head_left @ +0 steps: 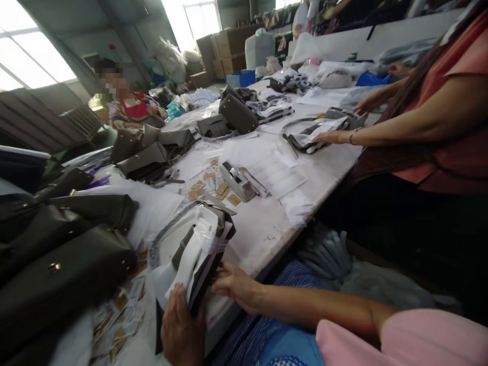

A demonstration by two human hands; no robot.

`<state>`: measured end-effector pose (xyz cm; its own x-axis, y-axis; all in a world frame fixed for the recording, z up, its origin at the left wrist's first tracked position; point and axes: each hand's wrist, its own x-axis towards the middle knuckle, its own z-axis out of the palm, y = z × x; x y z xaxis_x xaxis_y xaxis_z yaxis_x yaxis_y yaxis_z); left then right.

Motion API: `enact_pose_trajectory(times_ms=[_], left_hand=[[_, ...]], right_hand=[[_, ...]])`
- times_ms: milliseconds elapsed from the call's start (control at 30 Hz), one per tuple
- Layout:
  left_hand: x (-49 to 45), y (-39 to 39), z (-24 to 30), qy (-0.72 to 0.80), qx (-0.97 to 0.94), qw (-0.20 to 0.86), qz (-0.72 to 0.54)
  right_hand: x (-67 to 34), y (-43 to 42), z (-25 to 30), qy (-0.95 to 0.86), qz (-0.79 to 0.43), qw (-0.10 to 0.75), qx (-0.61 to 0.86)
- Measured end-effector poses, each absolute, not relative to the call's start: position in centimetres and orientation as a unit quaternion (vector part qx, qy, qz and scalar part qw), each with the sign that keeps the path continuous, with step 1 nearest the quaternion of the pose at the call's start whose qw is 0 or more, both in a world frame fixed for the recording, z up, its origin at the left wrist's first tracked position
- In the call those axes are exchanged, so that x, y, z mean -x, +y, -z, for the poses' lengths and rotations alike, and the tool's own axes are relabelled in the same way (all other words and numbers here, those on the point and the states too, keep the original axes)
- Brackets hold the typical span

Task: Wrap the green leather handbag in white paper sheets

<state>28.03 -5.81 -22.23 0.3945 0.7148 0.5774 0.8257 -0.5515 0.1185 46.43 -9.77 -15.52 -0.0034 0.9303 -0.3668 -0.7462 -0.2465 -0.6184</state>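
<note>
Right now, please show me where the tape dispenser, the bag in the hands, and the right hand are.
Tape dispenser (238, 181): head view, on its grey body.
Bag (198, 249): head view, on the white paper wrap at its middle.
Right hand (236, 287): head view, on the back of the hand.

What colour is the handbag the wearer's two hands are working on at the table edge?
Dark olive-grey handbag, wrapped in white paper, between the left hand and right hand; the head view shows it.

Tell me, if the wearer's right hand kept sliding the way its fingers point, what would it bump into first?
The right hand points leftward and already touches the grey bag with white paper wrapping, so that comes first. The left hand presses the same bag from below. Depth is hard to judge here.
</note>
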Motion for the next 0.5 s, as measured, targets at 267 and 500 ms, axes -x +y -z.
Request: enact_pose_trajectory(times_ms=[267,500], left_hand=[[-28.7,-5.2,21.8,-0.501,0.797,0.066,0.331],[-28.0,-3.8,23.6,-0.416,0.839,0.072,0.343]], right_hand=[[-58.0,-10.3,17.3,-0.588,-0.340,0.439,0.588],[-77.1,-7.6,17.6,-0.525,-0.119,0.383,0.750]])
